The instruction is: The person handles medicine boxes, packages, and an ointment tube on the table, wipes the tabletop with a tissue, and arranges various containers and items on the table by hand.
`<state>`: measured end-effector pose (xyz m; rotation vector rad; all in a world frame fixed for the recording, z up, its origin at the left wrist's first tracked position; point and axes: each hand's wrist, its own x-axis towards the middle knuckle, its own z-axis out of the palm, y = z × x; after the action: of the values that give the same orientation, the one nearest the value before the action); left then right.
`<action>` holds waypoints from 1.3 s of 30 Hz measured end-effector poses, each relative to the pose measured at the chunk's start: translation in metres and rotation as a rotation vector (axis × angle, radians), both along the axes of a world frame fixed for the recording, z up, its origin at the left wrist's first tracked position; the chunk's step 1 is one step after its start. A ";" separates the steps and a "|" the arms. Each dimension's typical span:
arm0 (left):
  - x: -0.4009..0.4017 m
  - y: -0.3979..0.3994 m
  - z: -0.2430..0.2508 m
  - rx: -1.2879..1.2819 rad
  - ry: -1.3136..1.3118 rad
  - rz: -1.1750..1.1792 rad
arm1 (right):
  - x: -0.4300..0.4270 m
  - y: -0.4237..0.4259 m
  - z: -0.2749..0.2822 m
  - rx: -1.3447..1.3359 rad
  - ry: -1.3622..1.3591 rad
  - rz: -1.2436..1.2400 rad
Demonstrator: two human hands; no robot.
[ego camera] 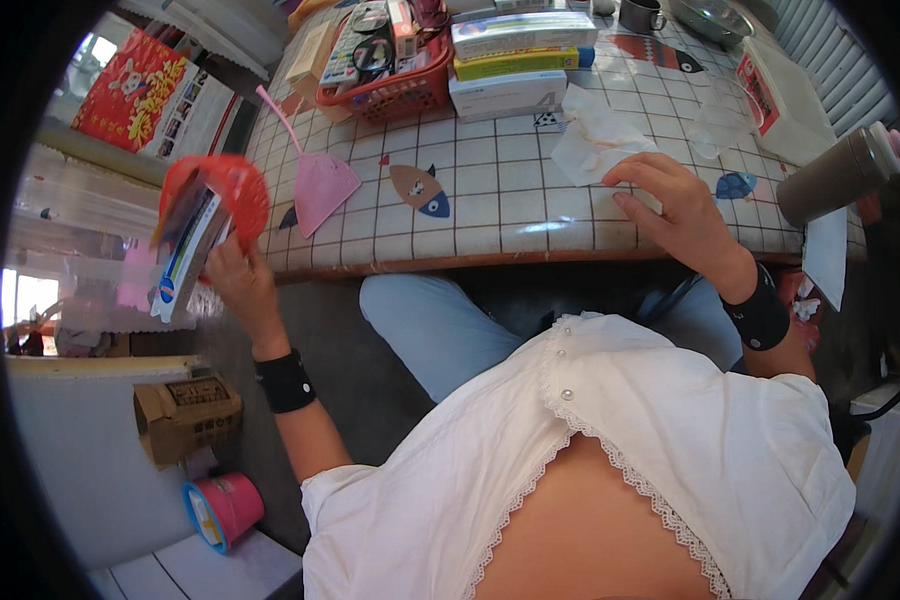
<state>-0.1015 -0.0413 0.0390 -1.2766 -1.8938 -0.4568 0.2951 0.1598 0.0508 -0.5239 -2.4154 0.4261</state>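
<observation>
Off the table's left edge, my left hand (238, 277) grips a red plastic bag (247, 196), or something like one; blur hides its exact shape. A slim white and blue cardboard box (190, 259) stands tilted in or against it, on its left side. My right hand (671, 202) is above the tabletop with its fingers apart and holds nothing. Just beyond its fingertips lies a crumpled white tissue (596, 139) with brownish marks. Between the hands, a pink fly swatter (324, 191) lies on the checked tablecloth (510, 180).
A red plastic basket (412, 90) packed with remote controls and small items stands at the back. Next to it are stacked cardboard boxes (508, 94). A brown thermos bottle (829, 180) and a clear plastic container (791, 105) are at right. A pink bucket (236, 499) sits low left.
</observation>
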 end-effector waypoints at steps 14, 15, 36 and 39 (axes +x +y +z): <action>0.124 0.090 -0.007 -0.338 -0.151 -0.833 | -0.038 0.037 -0.047 0.259 -0.087 -0.105; 0.125 0.091 -0.006 -0.273 -0.099 -0.826 | -0.041 0.038 -0.045 0.268 -0.084 -0.113; 0.186 -0.109 -0.127 0.626 -1.633 -0.004 | -0.123 -0.082 -0.032 -0.107 0.082 0.572; 0.205 -0.104 -0.095 0.504 -2.017 -0.652 | -0.144 -0.117 -0.064 -1.135 -0.219 0.676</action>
<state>0.1037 -0.1453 -0.0556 -0.8528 -2.1063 -3.1807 0.1511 0.0431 -0.0137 -0.1544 -2.2876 2.1578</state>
